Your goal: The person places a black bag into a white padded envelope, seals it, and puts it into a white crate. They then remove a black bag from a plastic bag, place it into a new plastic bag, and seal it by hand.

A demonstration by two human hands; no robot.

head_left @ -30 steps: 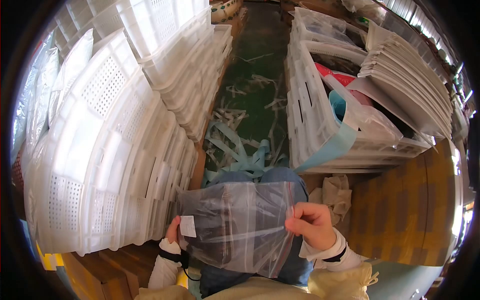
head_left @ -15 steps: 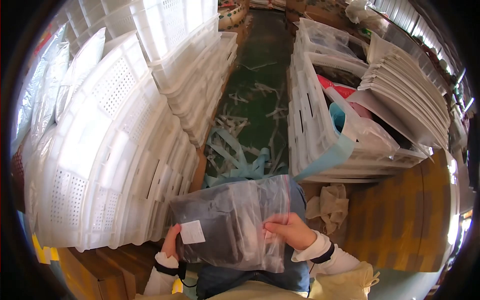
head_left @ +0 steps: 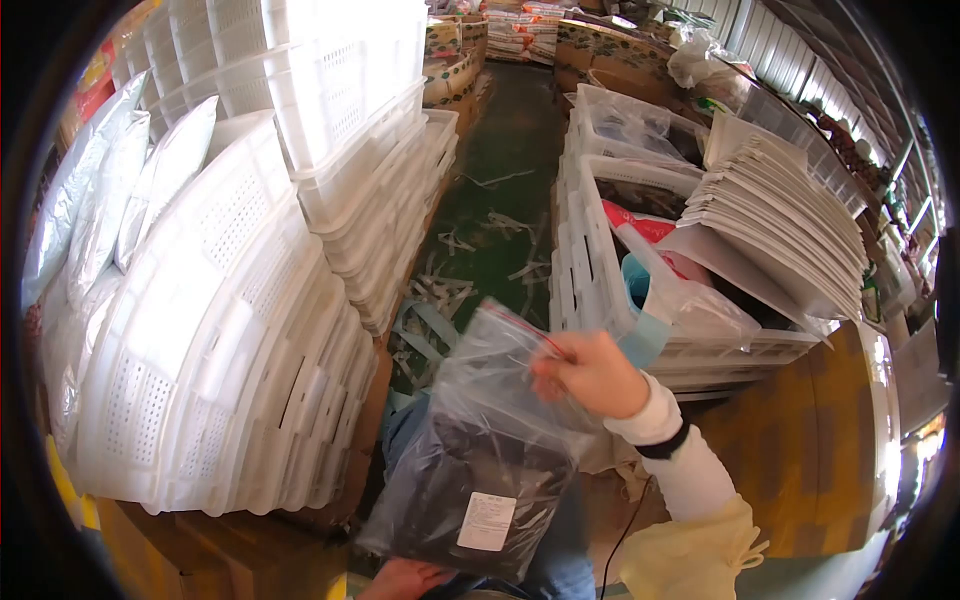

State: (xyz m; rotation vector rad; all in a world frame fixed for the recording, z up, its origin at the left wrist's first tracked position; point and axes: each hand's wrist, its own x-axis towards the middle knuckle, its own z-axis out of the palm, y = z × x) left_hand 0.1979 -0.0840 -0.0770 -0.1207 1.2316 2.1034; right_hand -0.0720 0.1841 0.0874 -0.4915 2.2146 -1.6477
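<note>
A clear plastic zip bag point(head_left: 500, 400) with a dark folded item point(head_left: 450, 480) inside hangs slanted over my lap. A white printed label point(head_left: 487, 521) is on its lower front. My right hand point(head_left: 592, 374) is closed on the bag's upper right edge, by the red zip line. At the bottom edge of the view, my left hand point(head_left: 408, 578) grips the bag's lower edge; part of its fingers is hidden by the bag.
White perforated crates point(head_left: 230, 300) are stacked at left, with silvery packets point(head_left: 90, 190) beside them. At right, a crate point(head_left: 590, 230) holds plastic bags and a stack of white envelopes point(head_left: 780, 200). A taped carton point(head_left: 790, 440) stands below. Strips of scrap point(head_left: 440, 290) litter the green floor.
The bag has turned from lying sideways to more upright, its label now lower right. My right hand has moved up to its top edge; my left hand has dropped to its bottom.
</note>
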